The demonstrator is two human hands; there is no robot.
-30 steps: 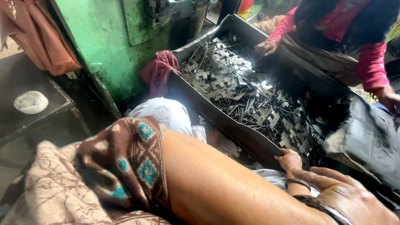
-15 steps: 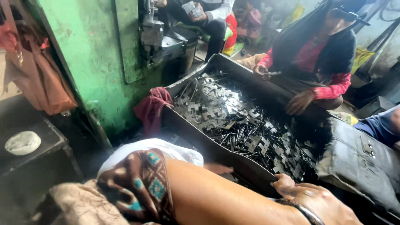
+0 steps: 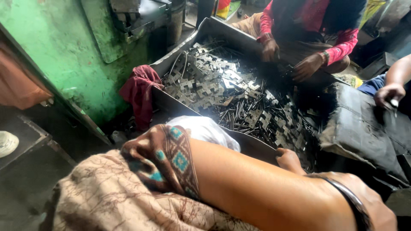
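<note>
Your left hand (image 3: pixel 361 203): it lies low at the right edge of the view, a dark bangle (image 3: pixel 349 199) round the wrist; the fingers run out of view, so you cannot tell whether they are apart or together.
Your right hand (image 3: pixel 289 159): only part of it shows past your left forearm, resting at the near wall of the tray (image 3: pixel 171 102); its grip cannot be told.
Metal parts (image 3: pixel 222 85): small flat cut pieces and thin rods, heaped loose inside the long dark tray just beyond your hands.
Other people: one in a pink top has both hands (image 3: pixel 306 67) down in the far end of the tray; another person's hand (image 3: pixel 388 93) hovers at the right, over dark sheeting (image 3: pixel 364 128).
Surroundings: a dark red cloth (image 3: pixel 139 92) hangs over the tray's left corner, beside a green machine (image 3: pixel 64 51).
</note>
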